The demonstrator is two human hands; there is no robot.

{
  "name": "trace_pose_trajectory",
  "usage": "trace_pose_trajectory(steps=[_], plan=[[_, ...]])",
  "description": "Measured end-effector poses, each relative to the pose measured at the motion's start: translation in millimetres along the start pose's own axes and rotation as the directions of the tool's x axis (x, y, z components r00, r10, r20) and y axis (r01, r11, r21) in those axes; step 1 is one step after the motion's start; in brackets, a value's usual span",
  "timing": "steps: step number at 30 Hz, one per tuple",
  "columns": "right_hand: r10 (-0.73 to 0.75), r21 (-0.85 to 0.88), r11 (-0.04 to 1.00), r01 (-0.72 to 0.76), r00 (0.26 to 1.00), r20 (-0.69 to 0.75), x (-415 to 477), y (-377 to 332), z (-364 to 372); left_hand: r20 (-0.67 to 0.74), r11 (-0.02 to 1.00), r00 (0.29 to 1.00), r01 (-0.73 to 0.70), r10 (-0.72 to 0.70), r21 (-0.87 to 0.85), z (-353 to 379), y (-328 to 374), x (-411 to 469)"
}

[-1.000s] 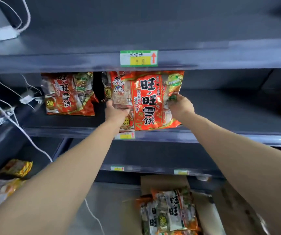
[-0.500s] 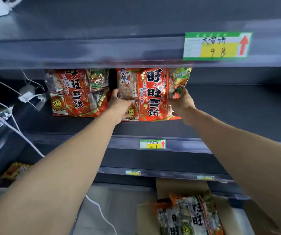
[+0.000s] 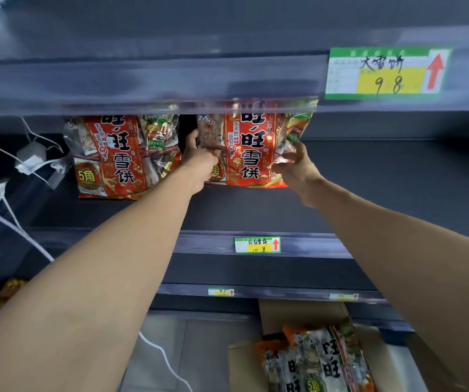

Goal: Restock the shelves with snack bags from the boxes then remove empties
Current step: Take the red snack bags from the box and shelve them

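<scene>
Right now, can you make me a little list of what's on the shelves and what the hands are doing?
held bag: red snack bag, upright at the back of the middle shelf
left hand: left hand grips the bag's left edge
right hand: right hand grips its right edge
neighbour: second red snack bag stands to the left, a gap between them
price tags: large tag reads 98; smaller tag reads 10 8
supply: cardboard box below with more bags

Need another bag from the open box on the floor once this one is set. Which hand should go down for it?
Right, probably. The box sits low on the right, below the right hand. The left hand would have to cross over. Both now hold the red bag.
</scene>
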State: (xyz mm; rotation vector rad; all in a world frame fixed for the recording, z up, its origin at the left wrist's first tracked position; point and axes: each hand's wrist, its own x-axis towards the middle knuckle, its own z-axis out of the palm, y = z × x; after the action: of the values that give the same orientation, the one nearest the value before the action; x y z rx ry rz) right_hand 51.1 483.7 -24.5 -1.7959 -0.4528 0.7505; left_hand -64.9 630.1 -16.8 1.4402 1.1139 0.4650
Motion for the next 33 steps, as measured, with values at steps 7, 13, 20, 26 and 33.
trace_pose_trajectory(steps=[7,13,20,26,33], plan=[[-0.035,-0.204,0.979,0.025,0.998,-0.043,-27,2,-10,0.009,0.987,0.999,-0.037,0.036,0.158,15,-11,-40],[-0.121,-0.542,0.830,0.133,0.991,0.057,-67,6,-66,0.217,0.948,0.968,-0.182,0.126,0.262,64,-9,-99],[-0.008,-0.675,0.736,-0.045,0.997,-0.076,-146,46,-208,0.554,0.910,0.820,-0.329,0.142,0.254,185,-8,-197],[0.121,-0.684,0.675,-0.275,0.957,-0.265,-220,110,-368,0.745,0.899,0.664,-0.365,0.068,0.243,317,-23,-301],[0.294,-0.681,0.609,-0.407,0.913,-0.283,-284,195,-507,0.769,0.885,0.622,-0.267,-0.144,0.381,463,-70,-393]])
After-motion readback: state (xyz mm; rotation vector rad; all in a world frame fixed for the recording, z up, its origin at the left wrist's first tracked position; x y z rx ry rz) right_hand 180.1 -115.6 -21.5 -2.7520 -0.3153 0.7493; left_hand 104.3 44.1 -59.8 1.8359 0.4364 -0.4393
